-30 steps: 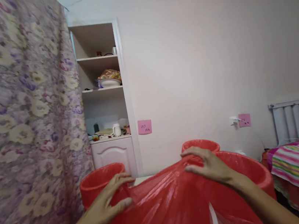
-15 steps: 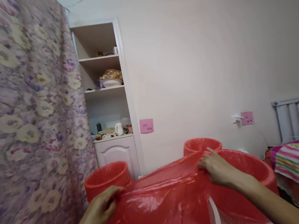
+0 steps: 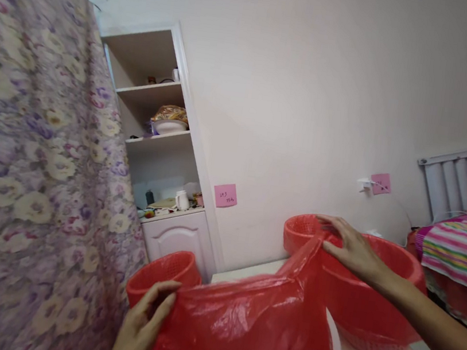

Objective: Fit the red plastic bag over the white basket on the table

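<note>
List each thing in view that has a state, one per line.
Red bag: stretched between both hands.
Left hand: gripping the bag's left edge.
Right hand: pinching the bag's far edge.
Large basket: upright on the table.
Cupboard door: shut.
Curtain: hanging.

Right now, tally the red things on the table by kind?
Round red plastic mesh baskets: 3
Translucent red plastic bag, gripped by left hand and right hand: 1
Total: 4
</note>
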`<state>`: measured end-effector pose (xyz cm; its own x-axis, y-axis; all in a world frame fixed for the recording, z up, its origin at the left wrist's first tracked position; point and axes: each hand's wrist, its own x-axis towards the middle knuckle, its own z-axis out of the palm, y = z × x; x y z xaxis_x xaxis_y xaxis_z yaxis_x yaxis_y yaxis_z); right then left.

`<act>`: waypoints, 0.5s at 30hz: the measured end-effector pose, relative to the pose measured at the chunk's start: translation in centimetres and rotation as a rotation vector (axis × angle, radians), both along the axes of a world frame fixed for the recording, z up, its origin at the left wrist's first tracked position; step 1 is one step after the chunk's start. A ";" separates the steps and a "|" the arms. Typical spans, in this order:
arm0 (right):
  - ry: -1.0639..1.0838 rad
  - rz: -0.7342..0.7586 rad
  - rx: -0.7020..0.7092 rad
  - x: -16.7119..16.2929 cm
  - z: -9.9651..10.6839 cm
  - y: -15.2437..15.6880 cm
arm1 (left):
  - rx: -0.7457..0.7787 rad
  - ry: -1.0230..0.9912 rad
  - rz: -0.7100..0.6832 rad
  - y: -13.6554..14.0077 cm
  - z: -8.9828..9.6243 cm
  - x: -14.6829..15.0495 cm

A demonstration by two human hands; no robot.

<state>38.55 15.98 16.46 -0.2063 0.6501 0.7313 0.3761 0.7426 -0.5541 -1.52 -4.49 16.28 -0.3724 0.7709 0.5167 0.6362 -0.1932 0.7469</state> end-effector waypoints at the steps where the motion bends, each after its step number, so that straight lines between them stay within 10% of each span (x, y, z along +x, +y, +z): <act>1: 0.042 0.036 -0.113 0.1 -0.8 0.1 | -0.027 -0.075 -0.020 -0.1 -0.6 -0.8; 8: 0.313 0.381 -0.510 -2.0 -4.7 0.5 | -0.058 -0.547 -0.243 0.5 -5.6 -0.6; 15: 0.432 0.721 -0.572 -8.0 -4.5 -3.5 | -0.008 -0.682 -0.386 2.7 -3.5 6.5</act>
<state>30.55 12.50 11.97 -0.4790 0.7508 0.4548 -0.3735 0.2945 -0.8796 4.94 -1.80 12.74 -0.3104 0.9132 0.2640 -0.0744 -0.3002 0.9510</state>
